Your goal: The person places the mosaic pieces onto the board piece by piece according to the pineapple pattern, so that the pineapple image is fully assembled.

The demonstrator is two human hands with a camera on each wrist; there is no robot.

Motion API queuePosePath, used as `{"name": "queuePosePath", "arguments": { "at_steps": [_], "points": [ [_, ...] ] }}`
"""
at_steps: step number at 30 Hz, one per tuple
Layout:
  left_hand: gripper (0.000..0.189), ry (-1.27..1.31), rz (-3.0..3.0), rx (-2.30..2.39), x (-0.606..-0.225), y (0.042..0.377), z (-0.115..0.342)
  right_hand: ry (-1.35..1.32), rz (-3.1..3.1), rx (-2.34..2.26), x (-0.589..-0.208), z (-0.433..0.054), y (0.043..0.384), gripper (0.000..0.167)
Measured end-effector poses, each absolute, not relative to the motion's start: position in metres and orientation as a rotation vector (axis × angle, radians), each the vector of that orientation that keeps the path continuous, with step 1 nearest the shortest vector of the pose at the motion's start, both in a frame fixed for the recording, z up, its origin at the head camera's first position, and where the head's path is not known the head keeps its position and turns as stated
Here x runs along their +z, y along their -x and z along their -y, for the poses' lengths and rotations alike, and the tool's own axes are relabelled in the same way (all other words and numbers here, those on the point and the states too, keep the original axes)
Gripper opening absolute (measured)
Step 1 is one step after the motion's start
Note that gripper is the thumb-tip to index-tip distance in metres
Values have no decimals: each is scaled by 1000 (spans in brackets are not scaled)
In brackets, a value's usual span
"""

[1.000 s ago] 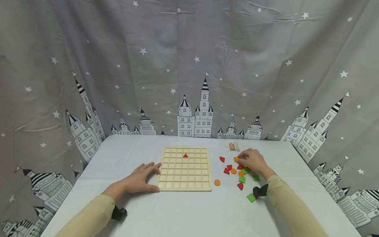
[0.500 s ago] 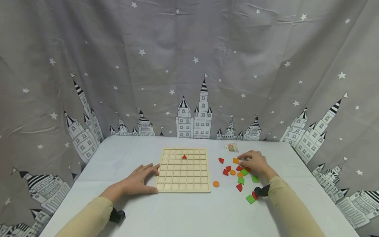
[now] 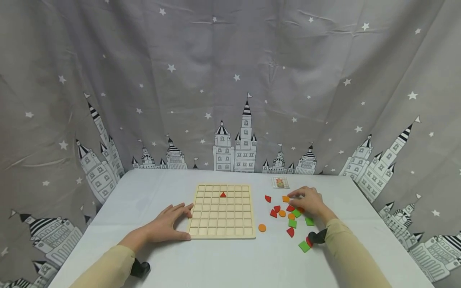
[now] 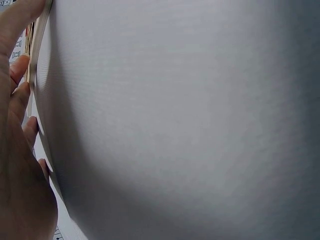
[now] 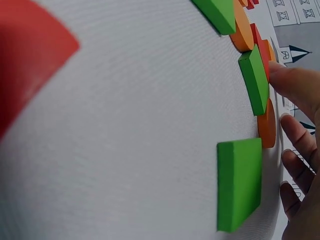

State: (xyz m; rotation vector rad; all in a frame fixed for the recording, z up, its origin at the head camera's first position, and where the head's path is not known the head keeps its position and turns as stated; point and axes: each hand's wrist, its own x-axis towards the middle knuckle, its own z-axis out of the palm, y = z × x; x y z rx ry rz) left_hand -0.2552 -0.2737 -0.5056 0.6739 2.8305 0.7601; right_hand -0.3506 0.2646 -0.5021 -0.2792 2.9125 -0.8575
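Note:
My left hand rests at the left edge of a square wooden grid board, thumb at its near left corner and fingers stretched along the side. One red triangle sits in a cell of the board's second row from the back. To the right, my right hand is over the loose pieces, its fingertips at the right edge of an orange square lying flat. Whether they touch it is too small to tell. In the right wrist view the thumb reaches out beside a green square, and nothing is gripped.
Several red quarter-circle pieces, orange discs and green squares lie scattered on the white table, right of the board. A small picture card lies behind them. A grey castle-print curtain hangs behind the table.
My right fingertips, partly over the orange square a second ago, drew slightly back and are now at its edge. My left hand stays at the board. The whole head view has shifted slightly.

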Motion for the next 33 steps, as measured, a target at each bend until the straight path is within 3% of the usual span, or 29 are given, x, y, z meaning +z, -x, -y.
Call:
{"name": "queuePosePath", "arguments": {
  "at_steps": [33],
  "points": [
    [60, -615, -2800, 746, -501, 254, 272, 425, -3025, -870, -500, -238, 355, 21]
  ]
}}
